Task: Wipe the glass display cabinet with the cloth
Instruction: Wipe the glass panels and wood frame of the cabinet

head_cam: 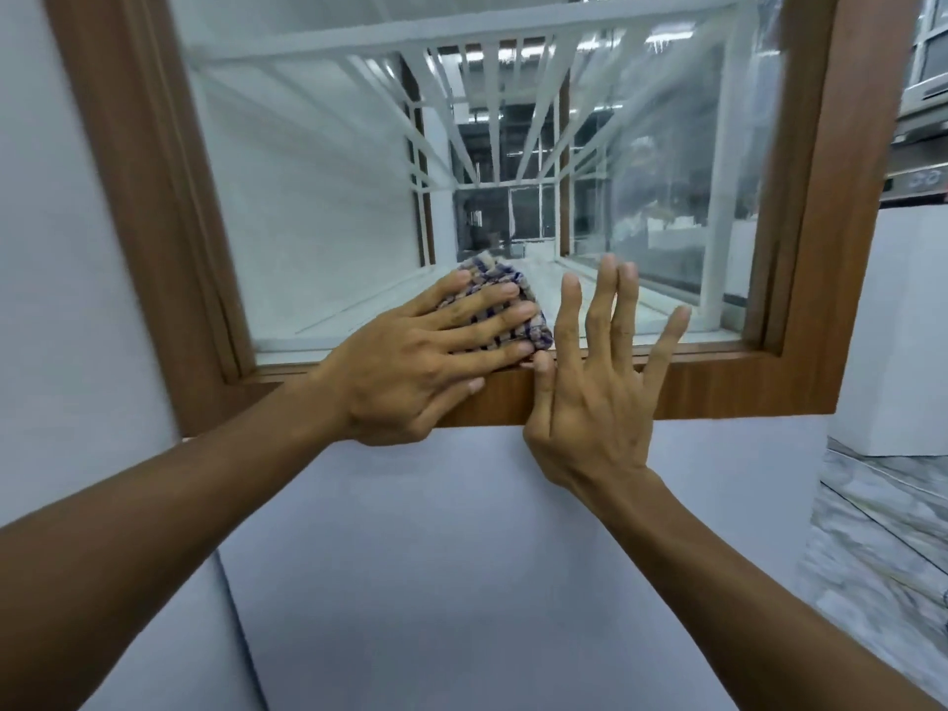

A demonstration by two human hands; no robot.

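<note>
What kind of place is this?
Probably a shop or food counter, not certain: a wood-framed glass display cabinet with white racks inside, a steel appliance on the right, and a marble-look floor.

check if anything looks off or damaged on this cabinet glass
Nothing looks broken or askew. Only the right part of the glass looks cloudy and streaky, perhaps smears or reflections; the left hand presses the cloth low down.
</note>
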